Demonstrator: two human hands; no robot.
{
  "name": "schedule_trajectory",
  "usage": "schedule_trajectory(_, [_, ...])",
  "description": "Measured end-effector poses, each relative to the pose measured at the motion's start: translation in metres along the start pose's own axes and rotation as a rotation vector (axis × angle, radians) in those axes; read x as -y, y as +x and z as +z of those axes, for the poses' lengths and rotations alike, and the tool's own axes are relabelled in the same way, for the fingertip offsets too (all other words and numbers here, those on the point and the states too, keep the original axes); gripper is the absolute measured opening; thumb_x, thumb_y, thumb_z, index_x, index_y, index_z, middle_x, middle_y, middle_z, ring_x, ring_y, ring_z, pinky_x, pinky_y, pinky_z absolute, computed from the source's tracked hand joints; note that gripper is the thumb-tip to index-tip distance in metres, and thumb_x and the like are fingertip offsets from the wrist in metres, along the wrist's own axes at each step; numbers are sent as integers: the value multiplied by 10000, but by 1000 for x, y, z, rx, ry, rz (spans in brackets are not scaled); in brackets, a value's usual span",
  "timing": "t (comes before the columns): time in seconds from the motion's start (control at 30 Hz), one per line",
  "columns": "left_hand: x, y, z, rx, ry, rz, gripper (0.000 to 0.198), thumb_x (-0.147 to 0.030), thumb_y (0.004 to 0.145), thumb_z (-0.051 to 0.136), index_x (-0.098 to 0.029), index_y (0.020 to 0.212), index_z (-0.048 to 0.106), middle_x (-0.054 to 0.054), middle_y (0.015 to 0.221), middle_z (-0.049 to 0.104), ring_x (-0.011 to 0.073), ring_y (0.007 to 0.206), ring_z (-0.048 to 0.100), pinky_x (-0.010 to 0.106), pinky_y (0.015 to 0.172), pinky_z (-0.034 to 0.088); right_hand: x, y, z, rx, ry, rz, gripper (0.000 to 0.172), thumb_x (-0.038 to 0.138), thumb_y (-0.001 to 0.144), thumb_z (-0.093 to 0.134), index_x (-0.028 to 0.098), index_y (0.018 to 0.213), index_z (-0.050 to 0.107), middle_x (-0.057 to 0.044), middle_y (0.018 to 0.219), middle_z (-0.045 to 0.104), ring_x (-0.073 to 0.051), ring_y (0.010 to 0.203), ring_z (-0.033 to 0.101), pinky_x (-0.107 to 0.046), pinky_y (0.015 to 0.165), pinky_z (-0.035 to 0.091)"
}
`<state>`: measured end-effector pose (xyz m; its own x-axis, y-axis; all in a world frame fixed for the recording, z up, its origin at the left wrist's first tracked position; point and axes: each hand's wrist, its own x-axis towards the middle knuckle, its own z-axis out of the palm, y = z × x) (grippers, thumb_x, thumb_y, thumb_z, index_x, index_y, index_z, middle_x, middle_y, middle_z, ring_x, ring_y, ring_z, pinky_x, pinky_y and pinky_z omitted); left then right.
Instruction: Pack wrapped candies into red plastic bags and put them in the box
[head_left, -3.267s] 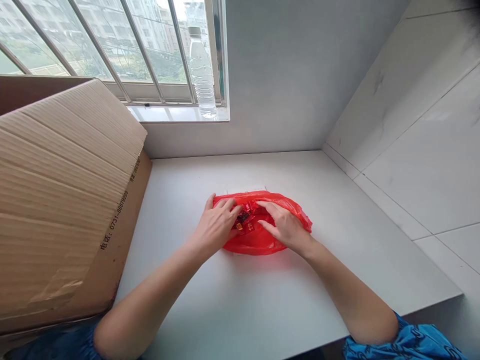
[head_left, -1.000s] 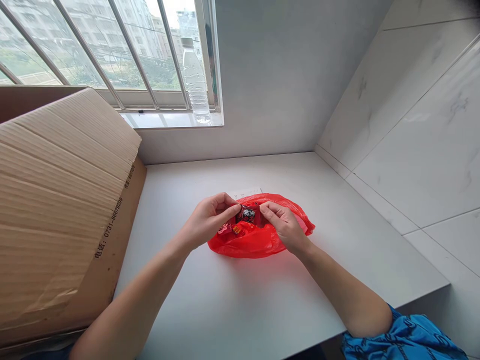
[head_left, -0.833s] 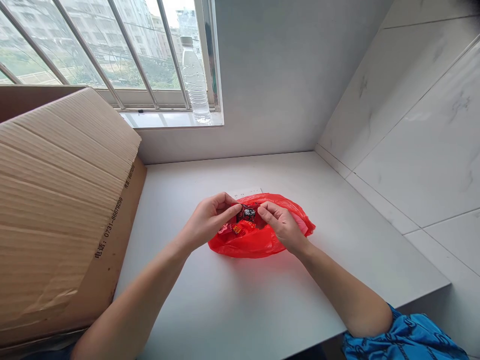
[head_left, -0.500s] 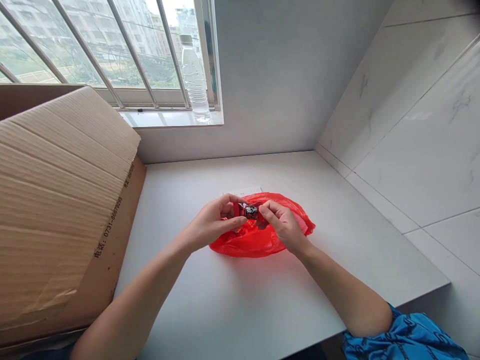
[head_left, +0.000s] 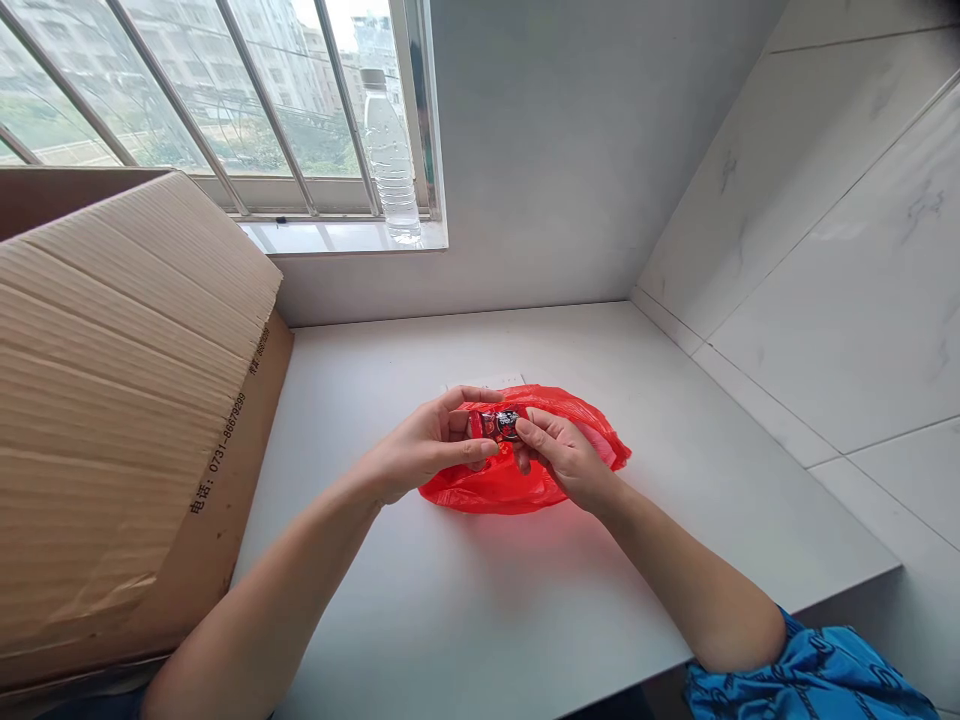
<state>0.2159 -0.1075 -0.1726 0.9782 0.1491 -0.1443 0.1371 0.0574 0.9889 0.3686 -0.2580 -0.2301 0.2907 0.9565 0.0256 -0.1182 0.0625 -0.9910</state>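
Compared with the earlier moment, the left hand (head_left: 429, 442) and the right hand (head_left: 566, 458) now come closer, both pinching the red packet (head_left: 496, 424) above the red bag (head_left: 480, 492).

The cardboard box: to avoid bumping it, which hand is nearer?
Left: the left hand is right of the cardboard box, apart from it; the right hand is farther right.

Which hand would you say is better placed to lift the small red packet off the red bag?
Probably the left hand: its fingers and thumb curl around one end of the small red packet over the red plastic bag. The right hand only touches the other end with its fingertips.
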Motion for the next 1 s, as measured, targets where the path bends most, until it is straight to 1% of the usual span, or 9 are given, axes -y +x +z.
schedule_trajectory(0.17, [0, 0, 1, 3, -7, 7, 492, -326, 858, 712, -230, 1300, 518, 74, 1011, 678, 145, 807, 606, 286, 718, 501, -1, 0, -1, 3, -2, 16, 369, 583, 922, 571, 240, 788, 590, 17, 702, 576, -146, 677, 546, -309, 724, 442])
schedule_trajectory(0.37, [0, 0, 0, 12, 0, 9, 499, -346, 860, 702, -227, 1307, 514, 93, 1026, 669, 162, 835, 614, 305, 730, 515, -1, 1, 0, 9, 26, 26, 352, 577, 922, 572, 251, 794, 603, 19, 691, 565, -150, 664, 535, -317, 728, 450])
schedule_trajectory(0.7, [2, -1, -3, 22, 24, -33, 501, -346, 867, 690, -255, 1329, 516, 33, 877, 601, 143, 781, 567, 301, 744, 501, 0, 2, -1, 11, 94, 57, 363, 571, 901, 605, 229, 787, 638, 11, 686, 573, -131, 620, 523, -296, 665, 477])
schedule_trajectory(0.87, [2, -2, -3, 27, 24, -37, 516, -360, 861, 690, -254, 1337, 518, 42, 883, 592, 148, 770, 566, 309, 736, 512, -1, 3, 1, 34, 137, 84, 366, 572, 893, 607, 218, 810, 655, 10, 645, 572, -134, 600, 508, -300, 635, 473])
schedule_trajectory(0.93, [2, -1, -3, 35, 34, -29, 528, -365, 863, 685, -250, 1348, 511, 46, 897, 599, 153, 785, 577, 313, 749, 515, -1, 3, 1, 36, 147, 94, 374, 577, 887, 607, 214, 802, 641, 13, 639, 556, -133, 593, 499, -300, 625, 464])
schedule_trajectory(1.0, [2, -2, -4, 32, 94, -28, 565, -381, 868, 675, -257, 1384, 479, 43, 894, 617, 163, 802, 598, 320, 763, 518, -1, 3, 0, 18, 99, 77, 383, 582, 891, 592, 219, 772, 604, 13, 651, 542, -133, 596, 495, -302, 622, 453])
